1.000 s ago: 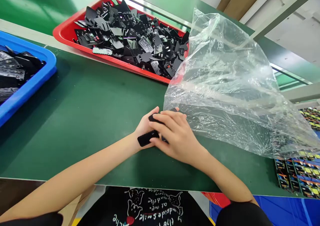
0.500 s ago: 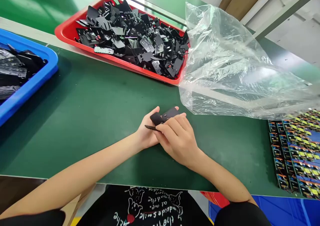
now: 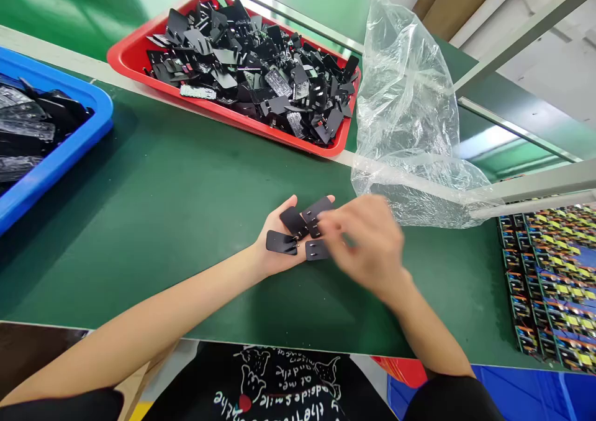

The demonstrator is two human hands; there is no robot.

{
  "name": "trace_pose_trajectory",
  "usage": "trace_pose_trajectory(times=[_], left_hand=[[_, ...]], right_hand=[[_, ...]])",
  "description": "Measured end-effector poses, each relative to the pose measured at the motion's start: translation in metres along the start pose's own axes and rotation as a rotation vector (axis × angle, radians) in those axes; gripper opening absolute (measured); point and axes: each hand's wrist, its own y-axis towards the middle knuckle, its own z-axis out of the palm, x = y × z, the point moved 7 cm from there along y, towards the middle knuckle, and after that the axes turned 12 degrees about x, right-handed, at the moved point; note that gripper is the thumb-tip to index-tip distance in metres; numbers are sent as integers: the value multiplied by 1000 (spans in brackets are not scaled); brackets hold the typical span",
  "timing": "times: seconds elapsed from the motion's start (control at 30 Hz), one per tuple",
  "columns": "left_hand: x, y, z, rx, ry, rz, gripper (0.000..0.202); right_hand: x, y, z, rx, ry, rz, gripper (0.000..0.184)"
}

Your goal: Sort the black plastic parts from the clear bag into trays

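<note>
Several black plates (image 3: 281,243): lying on the palm and fingers of the left hand (image 3: 301,251).
Left hand: palm up, opened out beneath them.
Right hand (image 3: 370,244): blurred, fingers curled, at the plates' edge; cannot tell if it grips one.
Red tray (image 3: 223,111): beyond both hands, heaped with black parts (image 3: 279,84).

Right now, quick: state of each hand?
Left hand: open, palm up, supporting several black two-pronged plates.
Right hand: motion-blurred beside the plates, fingers bent; cannot tell whether it holds anything.
</note>
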Motion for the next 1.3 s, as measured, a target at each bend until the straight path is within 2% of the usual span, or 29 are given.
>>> trace_pose_trajectory(times=[0.07,0.13,0.2,0.23,0.3,0.33,0.43,0.9,1.3], left_hand=[[-1,-1,3,44,7,-29,54],[-3,-1,8,92,17,-50,56],[-4,-1,11,125,26,-66,57],[-5,0,12,136,31,-70,58],[-6,1,13,146,38,-80,59],[-6,1,12,148,42,-85,59],[-6,3,11,155,58,-91,61],[-13,4,11,96,102,-40,62],[-13,3,9,112,85,-47,64]], right_hand=[[-46,-1,-21,-93,-116,164,15],[-101,-10,-25,-132,-228,353,21],[-155,-22,-7,-36,-293,520,35],[-178,-29,9,67,-311,598,44],[-212,-45,43,274,-255,726,52],[-221,-51,56,345,-226,762,54],[-226,-58,72,397,-175,796,55],[-221,-55,68,356,-130,806,56],[-222,-55,67,353,-123,802,57]])
